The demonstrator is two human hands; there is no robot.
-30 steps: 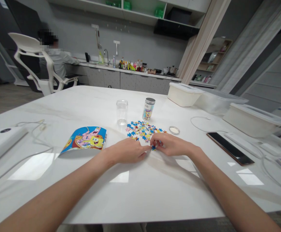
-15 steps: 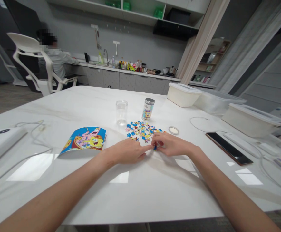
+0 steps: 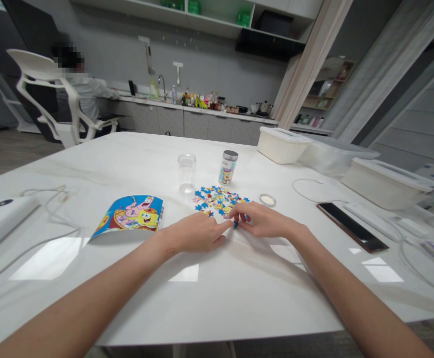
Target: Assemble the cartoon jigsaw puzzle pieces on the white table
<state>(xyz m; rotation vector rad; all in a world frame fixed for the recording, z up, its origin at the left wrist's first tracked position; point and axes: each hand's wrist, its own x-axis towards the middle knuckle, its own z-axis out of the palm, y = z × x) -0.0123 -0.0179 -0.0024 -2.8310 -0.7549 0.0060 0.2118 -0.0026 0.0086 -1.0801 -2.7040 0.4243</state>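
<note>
Blue puzzle piece (image 3: pixel 235 225) in right hand (image 3: pixel 261 219), left hand (image 3: pixel 198 232) just beside

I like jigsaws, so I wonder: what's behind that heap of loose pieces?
Behind the loose pieces stands a labelled jar with a silver lid; a clear jar stands off their far left edge. The labelled jar hides the table directly behind it.

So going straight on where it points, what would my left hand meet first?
Probably the blue puzzle piece at your right hand; your left hand may already touch it, depth being unclear.
</note>
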